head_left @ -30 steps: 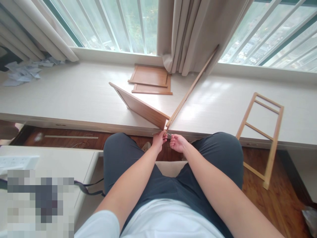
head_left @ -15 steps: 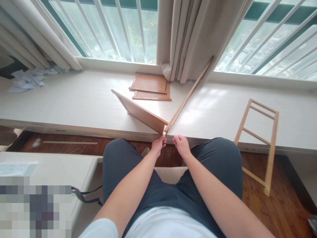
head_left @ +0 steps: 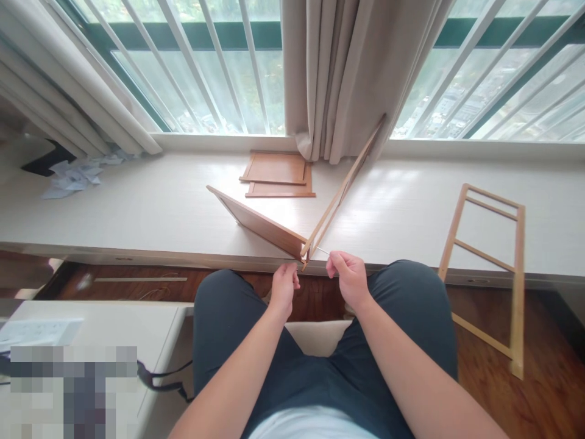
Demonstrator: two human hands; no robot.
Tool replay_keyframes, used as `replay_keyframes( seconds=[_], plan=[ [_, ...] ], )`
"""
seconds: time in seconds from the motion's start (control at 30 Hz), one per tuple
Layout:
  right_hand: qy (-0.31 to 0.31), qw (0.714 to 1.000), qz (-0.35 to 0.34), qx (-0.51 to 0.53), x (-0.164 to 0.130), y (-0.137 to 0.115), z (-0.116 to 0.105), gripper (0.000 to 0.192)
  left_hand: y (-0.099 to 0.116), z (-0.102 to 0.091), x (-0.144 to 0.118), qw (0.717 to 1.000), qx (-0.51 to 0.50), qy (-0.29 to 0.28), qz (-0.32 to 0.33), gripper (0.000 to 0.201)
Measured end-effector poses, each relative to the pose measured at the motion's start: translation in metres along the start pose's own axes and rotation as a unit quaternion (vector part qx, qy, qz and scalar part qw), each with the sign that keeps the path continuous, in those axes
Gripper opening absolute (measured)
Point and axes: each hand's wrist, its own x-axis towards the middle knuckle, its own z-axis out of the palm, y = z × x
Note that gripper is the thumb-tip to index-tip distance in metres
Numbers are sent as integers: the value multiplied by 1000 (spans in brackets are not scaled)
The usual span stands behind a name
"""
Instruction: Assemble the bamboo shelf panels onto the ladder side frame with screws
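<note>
A wooden panel (head_left: 256, 221) stands on edge on the white window ledge (head_left: 137, 207) and meets a thin wooden frame (head_left: 343, 186) at a corner near the ledge's front edge. My left hand (head_left: 284, 286) rests just below that corner, fingers curled at the joint. My right hand (head_left: 347, 275) is to the right of the corner, pinching a thin metal tool (head_left: 322, 250) whose tip points into the joint.
Two flat wooden panels (head_left: 276, 174) lie stacked by the curtain (head_left: 338, 73). A ladder-like wooden frame (head_left: 489, 268) leans against the ledge at the right. Crumpled papers (head_left: 75, 178) sit at the far left. A white table (head_left: 95, 341) is at my lower left.
My right hand has moved right and up, away from the corner, drawing the thin tool out. My left hand has slipped slightly lower. The view has tilted upward.
</note>
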Motion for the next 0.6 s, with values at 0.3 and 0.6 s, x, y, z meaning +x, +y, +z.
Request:
replay_keyframes(
  seconds=[0.3, 0.6],
  plan=[
    [-26, 999, 15, 45, 6, -3, 12, 51, 75, 34, -47, 987, -140, -64, -45, 46],
    [-20, 998, 22, 60, 6, -1, 14, 52, 89, 41, -37, 995, -29, -46, -81, 49]
  ],
)
